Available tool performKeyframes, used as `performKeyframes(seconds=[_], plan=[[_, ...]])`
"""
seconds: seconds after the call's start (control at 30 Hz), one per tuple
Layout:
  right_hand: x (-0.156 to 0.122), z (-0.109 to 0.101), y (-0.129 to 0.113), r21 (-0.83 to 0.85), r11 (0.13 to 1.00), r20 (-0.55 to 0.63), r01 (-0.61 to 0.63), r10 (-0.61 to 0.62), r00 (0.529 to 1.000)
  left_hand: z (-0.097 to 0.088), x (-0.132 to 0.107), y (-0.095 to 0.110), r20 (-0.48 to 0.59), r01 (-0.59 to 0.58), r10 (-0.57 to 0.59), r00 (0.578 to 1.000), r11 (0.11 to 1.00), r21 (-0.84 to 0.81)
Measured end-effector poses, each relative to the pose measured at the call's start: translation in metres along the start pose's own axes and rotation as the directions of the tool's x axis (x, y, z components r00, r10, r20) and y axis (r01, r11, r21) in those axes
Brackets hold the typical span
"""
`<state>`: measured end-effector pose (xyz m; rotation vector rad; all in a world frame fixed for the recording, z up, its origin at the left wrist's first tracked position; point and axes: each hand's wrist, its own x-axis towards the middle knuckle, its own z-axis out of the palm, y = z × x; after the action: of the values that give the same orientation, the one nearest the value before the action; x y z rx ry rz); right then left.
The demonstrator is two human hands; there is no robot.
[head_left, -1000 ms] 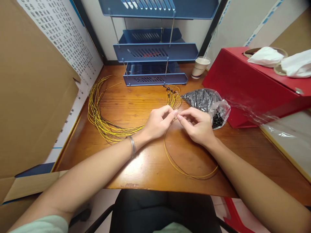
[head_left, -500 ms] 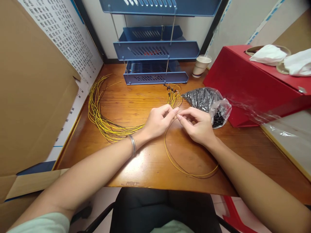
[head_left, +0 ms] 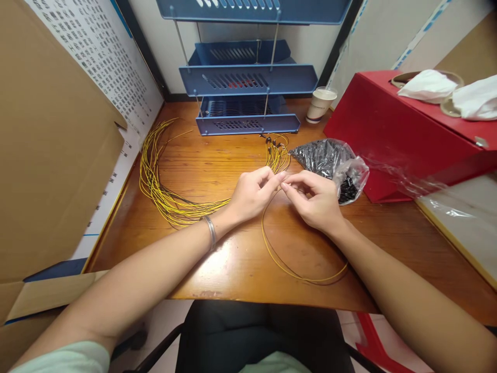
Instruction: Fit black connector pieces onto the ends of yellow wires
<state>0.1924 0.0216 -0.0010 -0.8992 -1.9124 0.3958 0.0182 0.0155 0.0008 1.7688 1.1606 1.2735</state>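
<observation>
My left hand [head_left: 256, 191] and my right hand [head_left: 313, 197] meet fingertip to fingertip over the middle of the table, both closed in a pinch. Between them they grip a thin yellow and black wire [head_left: 285, 269], whose loop hangs down and curves towards my right forearm. The exact spot they pinch is hidden by the fingers. Just beyond my hands lies a bunch of yellow wire ends [head_left: 276, 155] with small black pieces on them. Left of my left hand curves a long bundle of yellow and black wires [head_left: 155, 189], running under that wrist.
A clear plastic bag of small black parts [head_left: 324, 156] lies beside my right hand. Behind stand a blue tiered tray rack [head_left: 248, 80] and a paper cup [head_left: 320, 105]. A red box [head_left: 373, 124] is at the right, and cardboard [head_left: 50, 145] is on the left.
Both hands keep the same pinch on the wire. The whole view has shifted very slightly; nothing else visibly moves.
</observation>
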Motion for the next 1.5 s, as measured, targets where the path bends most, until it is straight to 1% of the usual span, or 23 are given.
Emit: performKeyframes(seconds=[0.37,0.53,0.67,0.83,1.0,1.17,1.33,1.5], plan=[[0.0014,-0.0007,-0.003,-0.015,1.0,0.019,0.026,-0.026,0.999,0.001,0.0001,-0.0012,-0.021,-0.012,0.012,1.0,0.999,0.035],[0.0011,-0.0013,-0.0026,-0.009,1.0,0.008,0.026,-0.026,1.0,0.0006,-0.0005,-0.0005,0.003,-0.002,0.002,1.0,1.0,0.011],[0.0013,-0.0012,-0.0012,-0.007,1.0,-0.004,0.02,-0.02,1.0,0.0003,-0.0008,0.0004,-0.015,0.014,-0.013,1.0,0.998,0.061],[0.0,-0.0003,0.0001,0.004,1.0,0.001,0.008,-0.008,1.0,-0.0002,-0.0013,-0.0002,0.015,-0.039,0.038,0.999,0.997,0.066],[-0.0003,-0.0007,0.0009,0.01,1.0,0.0,-0.006,0.006,1.0,0.0,-0.0012,-0.0003,-0.012,-0.015,0.016,1.0,0.997,0.082],[0.0021,-0.0015,-0.0021,0.002,1.0,0.014,0.026,-0.026,1.0,0.0007,-0.0015,-0.0013,-0.02,-0.009,0.011,1.0,0.993,0.114],[0.0038,-0.0033,-0.0051,-0.019,0.998,0.049,0.063,-0.062,0.997,-0.001,-0.0016,-0.0021,-0.053,0.018,-0.014,0.998,0.998,0.068],[0.0038,-0.003,-0.004,0.008,1.0,-0.012,0.02,-0.02,1.0,-0.0026,-0.0006,-0.0015,-0.048,0.017,-0.017,0.999,1.0,0.004]])
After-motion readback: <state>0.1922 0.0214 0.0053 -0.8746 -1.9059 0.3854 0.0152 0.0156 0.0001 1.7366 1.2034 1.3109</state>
